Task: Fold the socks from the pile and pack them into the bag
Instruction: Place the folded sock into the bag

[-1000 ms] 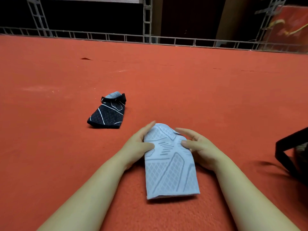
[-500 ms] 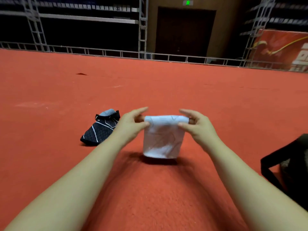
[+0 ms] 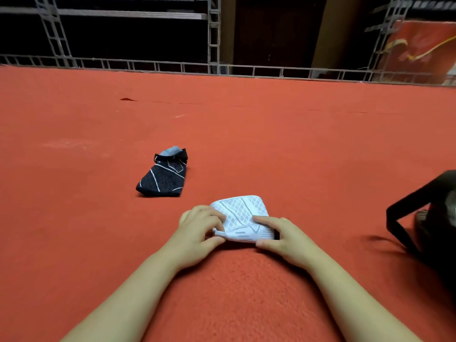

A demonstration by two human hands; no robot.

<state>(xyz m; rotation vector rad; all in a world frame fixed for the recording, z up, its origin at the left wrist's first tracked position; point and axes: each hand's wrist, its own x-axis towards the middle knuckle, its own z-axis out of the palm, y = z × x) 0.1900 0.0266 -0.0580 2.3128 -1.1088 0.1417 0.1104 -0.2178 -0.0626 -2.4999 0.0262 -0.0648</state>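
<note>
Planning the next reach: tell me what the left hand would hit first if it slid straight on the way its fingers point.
The left hand points up and right, so it meets the white sock it already pinches. Past that, bare red carpet as far as shown; the black sock lies off to the left.

Red carpet floor (image 3: pixel 271 144); metal truss railing (image 3: pixel 246 70) along its far edge; red banner (image 3: pixel 419 50) at upper right.

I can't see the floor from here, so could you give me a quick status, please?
Left hand and right hand both pinch the folded white sock on the carpet. Black sock unfolded, far left. Bag at right, path open.
</note>
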